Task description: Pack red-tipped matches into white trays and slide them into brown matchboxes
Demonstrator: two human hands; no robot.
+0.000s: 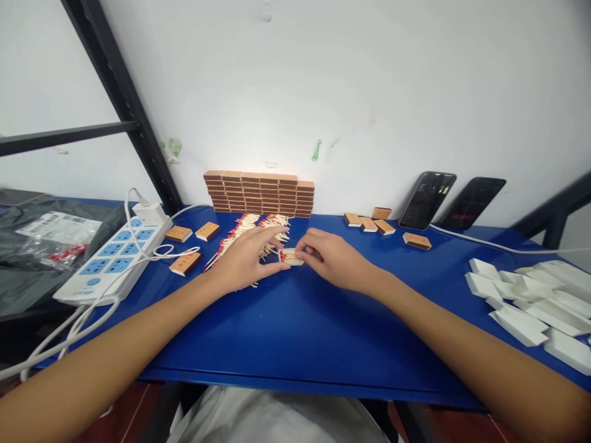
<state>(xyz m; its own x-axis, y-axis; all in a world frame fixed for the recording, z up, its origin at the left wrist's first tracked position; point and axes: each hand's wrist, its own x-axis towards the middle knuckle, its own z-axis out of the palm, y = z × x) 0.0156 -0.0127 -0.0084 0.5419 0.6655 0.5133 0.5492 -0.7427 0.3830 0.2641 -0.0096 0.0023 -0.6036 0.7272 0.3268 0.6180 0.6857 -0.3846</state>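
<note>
A small white matchbox tray (298, 263) filled with red-tipped matches (290, 254) sits between my two hands. My left hand (247, 255) curves around its left end, the thumb touching the near corner. At the right end, the fingers of my right hand (330, 258) are pinched together against the tray and matches; whatever lies between those fingertips is hidden. Loose matches (237, 237) lie in long piles behind and partly under my left hand. Behind these, closed matchboxes (258, 194) are stacked in a wall of several columns, the rightmost one lower.
Single matchboxes (184, 263) lie at left, others (384, 227) at right. A white power strip (115, 255) with cables stands left. Two phones (427, 200) lean on the wall, a cable (498, 249) running rightward. White empty trays (519, 323) heap on the blue table (295, 344) at far right.
</note>
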